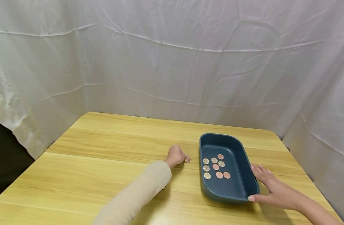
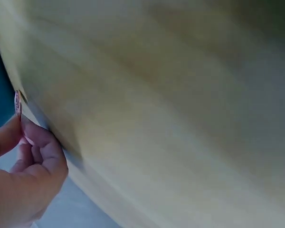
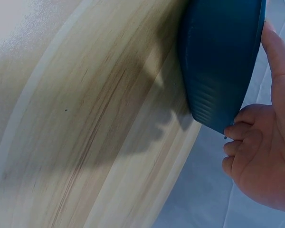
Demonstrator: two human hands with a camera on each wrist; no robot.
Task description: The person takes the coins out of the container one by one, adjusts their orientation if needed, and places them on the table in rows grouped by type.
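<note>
Wooden table (image 1: 104,178) beneath coin (image 1: 188,160), apparently part-hidden by left hand (image 1: 176,155)

The blue tray (image 3: 223,57) is seen between 1 and 2 o'clock, its row of ridges (image 3: 206,104) turned toward 6. Its edge is touched at 2 o'clock by the thumb (image 3: 279,54) of the right hand (image 3: 263,147), placed between 3 and 4. The 4 other fingers are bunched near the tray's lower corner, which appears to be touched by the uppermost. The wooden table (image 3: 85,118) is crossed by a pale stripe (image 3: 29,90) from 11 to 8 o'clock and marked by 1 dark speck (image 3: 65,109) at 9. The centre is darkened by a shadow (image 3: 142,142). Glare (image 3: 9,19) is shown at 10, pale cloth (image 3: 199,190) at 5.
</note>
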